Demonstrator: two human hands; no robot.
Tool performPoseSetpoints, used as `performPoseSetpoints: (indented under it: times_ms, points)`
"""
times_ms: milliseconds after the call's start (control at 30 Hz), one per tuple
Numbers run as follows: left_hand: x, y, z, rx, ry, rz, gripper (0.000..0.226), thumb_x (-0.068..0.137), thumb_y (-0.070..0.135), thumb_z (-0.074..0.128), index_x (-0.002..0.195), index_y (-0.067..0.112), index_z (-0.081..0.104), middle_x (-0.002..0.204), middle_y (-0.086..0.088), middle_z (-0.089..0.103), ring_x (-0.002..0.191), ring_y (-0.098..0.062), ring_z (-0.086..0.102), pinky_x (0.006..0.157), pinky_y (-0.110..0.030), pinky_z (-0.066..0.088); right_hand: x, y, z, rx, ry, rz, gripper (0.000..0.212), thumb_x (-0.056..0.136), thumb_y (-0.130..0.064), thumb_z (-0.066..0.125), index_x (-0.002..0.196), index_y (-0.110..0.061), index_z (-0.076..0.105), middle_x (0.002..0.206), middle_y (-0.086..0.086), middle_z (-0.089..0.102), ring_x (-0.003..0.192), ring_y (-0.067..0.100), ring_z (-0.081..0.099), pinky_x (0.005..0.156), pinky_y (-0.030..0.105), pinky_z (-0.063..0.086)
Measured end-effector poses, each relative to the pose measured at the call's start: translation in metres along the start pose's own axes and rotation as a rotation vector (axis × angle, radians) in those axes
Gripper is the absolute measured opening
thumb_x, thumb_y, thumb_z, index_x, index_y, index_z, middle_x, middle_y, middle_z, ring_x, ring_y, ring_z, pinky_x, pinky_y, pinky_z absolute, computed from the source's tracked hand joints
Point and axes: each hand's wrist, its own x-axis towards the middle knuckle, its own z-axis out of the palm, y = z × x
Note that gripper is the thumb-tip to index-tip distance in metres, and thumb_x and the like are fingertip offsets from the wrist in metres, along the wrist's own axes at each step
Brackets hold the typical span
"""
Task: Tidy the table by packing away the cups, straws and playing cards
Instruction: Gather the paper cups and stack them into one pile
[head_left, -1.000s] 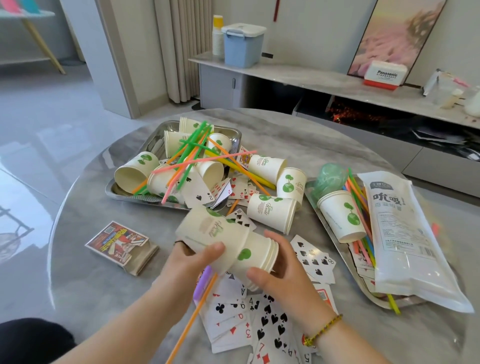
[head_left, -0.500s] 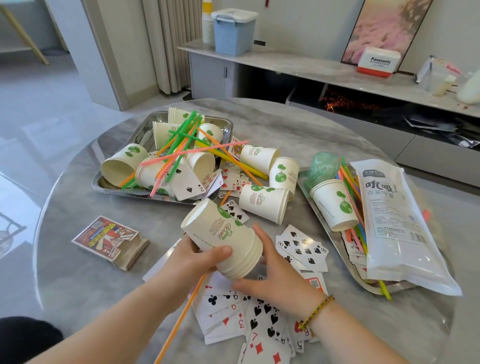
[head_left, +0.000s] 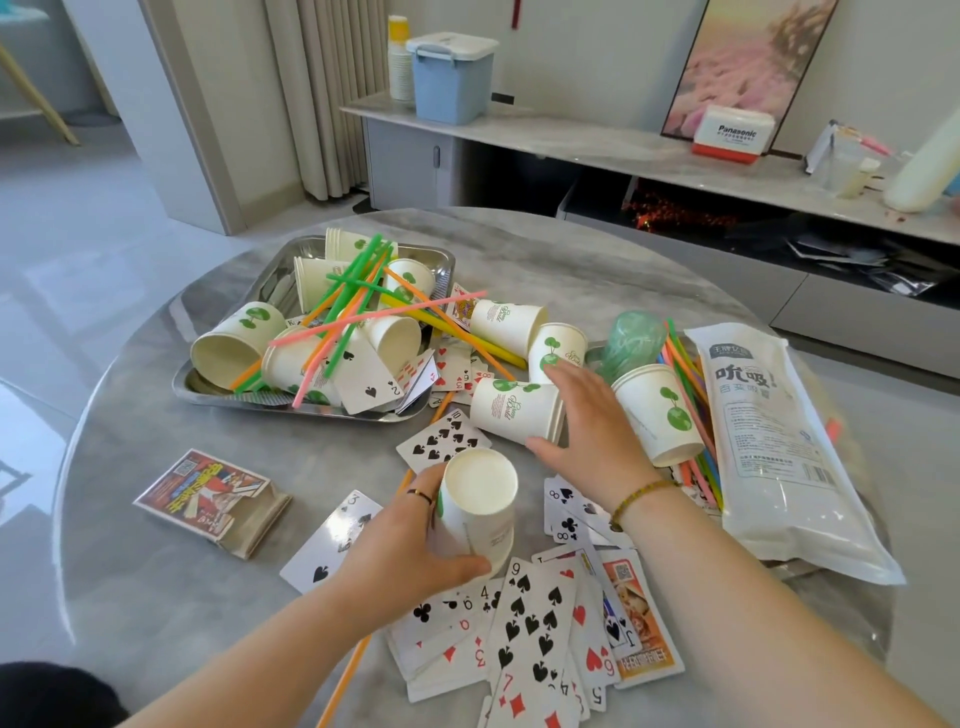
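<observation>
- Your left hand (head_left: 410, 540) grips the cup stack (head_left: 478, 509): thumb low by the rim, fingers round the far side. The stack is base up, rim down over the loose playing cards (head_left: 535, 618) near your edge of the table (head_left: 571, 260).
- Your right hand (head_left: 587, 421) is spread over the rim end of a lying cup (head_left: 509, 410), thumb below, fingers on top. Can't tell if it has closed on it.
- More cups (head_left: 228, 348) and coloured straws (head_left: 353, 306) lie jumbled in the metal tray (head_left: 441, 260), far left.
- One upright cup (head_left: 660, 410) sits just right of your right hand, with the straw packet (head_left: 779, 452) beyond it.
- Card box (head_left: 208, 493) lies left of your left hand.
- An orange straw (head_left: 348, 675) runs under your left forearm.
</observation>
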Motion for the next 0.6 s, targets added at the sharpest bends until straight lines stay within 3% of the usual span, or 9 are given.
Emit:
performPoseSetpoints:
  times_ms: [67, 133, 200, 333, 433, 533, 600]
  points:
    - [0.002, -0.003, 0.001, 0.039, -0.011, 0.017, 0.077, 0.062, 0.035, 0.077, 0.118, 0.045, 0.024, 0.098, 0.028, 0.045, 0.105, -0.008, 0.05, 0.077, -0.017, 0.038, 0.011, -0.003, 0.004, 0.009, -0.045, 0.011, 0.072, 0.077, -0.027, 0.066, 0.136, -0.012, 0.028, 0.141, 0.009, 0.036, 0.131, 0.022, 0.029, 0.105, 0.028, 0.021]
    - [0.003, -0.008, 0.001, 0.058, -0.007, 0.05, 0.078, 0.064, 0.034, 0.076, 0.123, 0.04, 0.026, 0.097, 0.032, 0.04, 0.123, -0.015, 0.042, 0.086, -0.021, 0.039, 0.015, -0.005, 0.01, -0.042, -0.093, 0.036, 0.071, 0.077, -0.026, 0.065, 0.136, -0.012, 0.029, 0.138, 0.009, 0.039, 0.127, 0.024, 0.032, 0.103, 0.031, 0.025]
    - [0.003, -0.01, 0.003, 0.086, 0.018, 0.075, 0.079, 0.064, 0.035, 0.076, 0.128, 0.034, 0.029, 0.096, 0.032, 0.038, 0.128, -0.017, 0.036, 0.093, -0.024, 0.035, 0.017, -0.004, 0.014, -0.132, -0.11, 0.062, 0.067, 0.078, -0.023, 0.062, 0.135, -0.011, 0.028, 0.136, 0.01, 0.039, 0.125, 0.026, 0.031, 0.102, 0.03, 0.024]
    - [0.003, -0.014, 0.006, 0.185, 0.065, 0.121, 0.081, 0.064, 0.044, 0.072, 0.131, 0.033, 0.028, 0.101, 0.022, 0.038, 0.105, -0.005, 0.036, 0.088, -0.018, 0.028, 0.016, -0.005, 0.013, -0.266, -0.15, 0.111, 0.068, 0.079, -0.02, 0.059, 0.136, -0.01, 0.023, 0.132, 0.012, 0.037, 0.122, 0.028, 0.031, 0.099, 0.031, 0.026]
    - [0.004, -0.013, 0.006, 0.166, 0.065, 0.124, 0.079, 0.06, 0.043, 0.073, 0.126, 0.036, 0.032, 0.1, 0.025, 0.04, 0.102, -0.004, 0.039, 0.086, -0.018, 0.031, 0.009, -0.008, 0.008, -0.289, -0.193, 0.14, 0.073, 0.075, -0.018, 0.062, 0.136, -0.012, 0.02, 0.131, 0.015, 0.038, 0.118, 0.031, 0.037, 0.095, 0.034, 0.034]
    - [0.002, -0.01, 0.004, 0.098, 0.063, 0.114, 0.071, 0.058, 0.039, 0.075, 0.109, 0.051, 0.027, 0.094, 0.032, 0.041, 0.093, 0.002, 0.048, 0.072, -0.007, 0.035, -0.001, -0.008, -0.004, -0.086, -0.177, 0.218, 0.075, 0.071, -0.016, 0.065, 0.134, -0.014, 0.024, 0.129, 0.013, 0.04, 0.11, 0.031, 0.045, 0.088, 0.036, 0.041]
    - [0.0, -0.009, 0.003, 0.049, 0.066, 0.102, 0.07, 0.058, 0.035, 0.076, 0.1, 0.055, 0.023, 0.095, 0.032, 0.043, 0.088, 0.007, 0.048, 0.064, -0.003, 0.037, -0.01, -0.006, -0.015, 0.235, -0.119, 0.322, 0.071, 0.072, -0.013, 0.065, 0.132, -0.015, 0.028, 0.118, 0.007, 0.045, 0.1, 0.023, 0.048, 0.079, 0.032, 0.042]
